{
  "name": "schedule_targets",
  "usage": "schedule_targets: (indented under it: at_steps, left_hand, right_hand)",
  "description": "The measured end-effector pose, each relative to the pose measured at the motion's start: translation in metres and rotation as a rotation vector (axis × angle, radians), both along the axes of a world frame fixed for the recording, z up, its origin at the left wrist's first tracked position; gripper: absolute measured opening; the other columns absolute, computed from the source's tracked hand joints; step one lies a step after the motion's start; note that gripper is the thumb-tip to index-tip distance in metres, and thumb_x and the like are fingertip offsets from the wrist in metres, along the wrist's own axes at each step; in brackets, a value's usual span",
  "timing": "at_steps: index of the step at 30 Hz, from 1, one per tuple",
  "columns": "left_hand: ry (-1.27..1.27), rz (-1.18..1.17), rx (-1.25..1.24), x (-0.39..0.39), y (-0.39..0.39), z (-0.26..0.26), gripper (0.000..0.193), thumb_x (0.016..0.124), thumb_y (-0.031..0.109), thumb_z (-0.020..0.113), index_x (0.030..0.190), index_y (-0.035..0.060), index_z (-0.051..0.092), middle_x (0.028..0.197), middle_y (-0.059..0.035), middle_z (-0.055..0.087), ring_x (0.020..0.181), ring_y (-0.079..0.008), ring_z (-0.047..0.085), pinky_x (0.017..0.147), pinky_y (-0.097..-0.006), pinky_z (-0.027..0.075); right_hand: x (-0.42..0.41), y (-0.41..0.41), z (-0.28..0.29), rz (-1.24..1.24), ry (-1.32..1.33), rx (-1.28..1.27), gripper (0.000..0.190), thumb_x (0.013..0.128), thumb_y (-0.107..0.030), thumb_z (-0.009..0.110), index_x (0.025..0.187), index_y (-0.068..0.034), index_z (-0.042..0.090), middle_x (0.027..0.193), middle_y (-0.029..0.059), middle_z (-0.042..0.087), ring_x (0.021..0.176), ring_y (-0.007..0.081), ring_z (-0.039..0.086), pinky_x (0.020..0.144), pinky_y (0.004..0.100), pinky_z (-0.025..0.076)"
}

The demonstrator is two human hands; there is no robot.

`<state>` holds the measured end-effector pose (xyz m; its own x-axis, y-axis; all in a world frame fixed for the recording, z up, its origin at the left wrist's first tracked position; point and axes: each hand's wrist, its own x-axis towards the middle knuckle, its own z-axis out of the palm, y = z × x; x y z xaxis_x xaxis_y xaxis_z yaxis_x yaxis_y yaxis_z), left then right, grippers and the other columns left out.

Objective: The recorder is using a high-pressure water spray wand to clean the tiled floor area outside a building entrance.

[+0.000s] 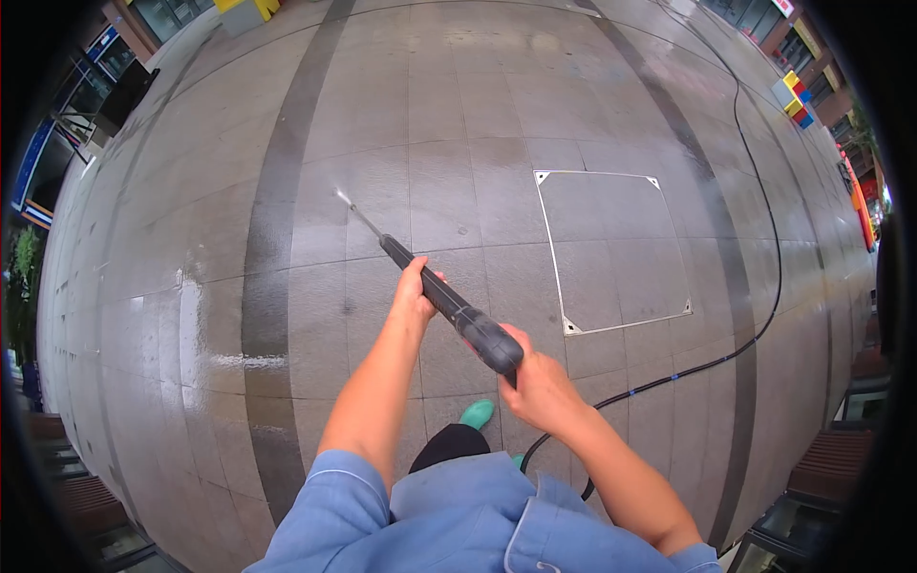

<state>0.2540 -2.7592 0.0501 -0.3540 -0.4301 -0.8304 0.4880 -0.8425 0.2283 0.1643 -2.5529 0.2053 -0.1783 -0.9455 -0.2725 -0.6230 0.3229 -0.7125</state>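
Both hands hold a black pressure-washer spray gun, which points up and left over wet stone paving. My left hand grips the barrel behind the thin metal lance, with the thumb along its top. My right hand is closed around the rear handle, below the rounded housing; its trigger is hidden. White spray leaves the nozzle at the lance's tip. A black hose with blue bands runs behind my right forearm and curves away to the right.
A metal-framed access cover is set in the paving, right of the gun. My green shoe stands below the gun. Slatted benches line both lower edges. Coloured blocks stand at the upper right, and a yellow and grey block at the upper left.
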Motion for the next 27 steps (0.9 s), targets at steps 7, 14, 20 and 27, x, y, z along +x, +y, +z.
schedule_targets:
  at_steps: [7,14,20,27]
  left_hand:
    - [0.010,0.085,-0.022,0.020,-0.040,0.000,0.035,0.074,0.022,0.059,0.090,0.0077,0.031,0.064,-0.0104,0.043,0.052,-0.0188,0.046,0.043,-0.0302,0.042]
    - [0.052,0.150,0.004,0.035,-0.024,0.027,0.033,0.074,0.020,0.058,0.087,0.0055,0.031,0.064,-0.0104,0.044,0.052,-0.0181,0.046,0.043,-0.0295,0.042]
    - [-0.002,0.097,0.054,0.047,-0.016,0.029,0.030,0.072,0.025,0.057,0.076,0.0021,0.039,0.058,-0.0070,0.044,0.051,-0.0177,0.047,0.044,-0.0297,0.043]
    - [0.082,0.048,0.096,0.053,-0.066,0.013,0.028,0.070,0.018,0.057,0.079,0.0059,0.034,0.058,-0.0067,0.043,0.049,-0.0154,0.044,0.041,-0.0261,0.039]
  right_hand:
    - [0.014,-0.058,-0.025,0.115,0.078,-0.095,0.061,0.067,-0.002,0.055,0.118,-0.004,0.023,0.077,0.0210,0.056,0.069,0.0370,0.056,0.059,0.0441,0.044]
    - [0.026,-0.049,0.011,0.197,0.111,-0.009,0.062,0.066,-0.002,0.056,0.118,-0.004,0.023,0.078,0.0214,0.056,0.070,0.0367,0.056,0.060,0.0436,0.044]
    - [0.037,-0.031,0.017,0.173,0.128,-0.080,0.061,0.066,-0.002,0.055,0.117,-0.004,0.024,0.080,0.0213,0.056,0.071,0.0363,0.056,0.060,0.0439,0.044]
    - [0.051,-0.072,0.014,0.128,0.108,-0.071,0.062,0.065,-0.001,0.055,0.120,-0.007,0.025,0.072,0.0202,0.055,0.067,0.0367,0.055,0.058,0.0438,0.043]
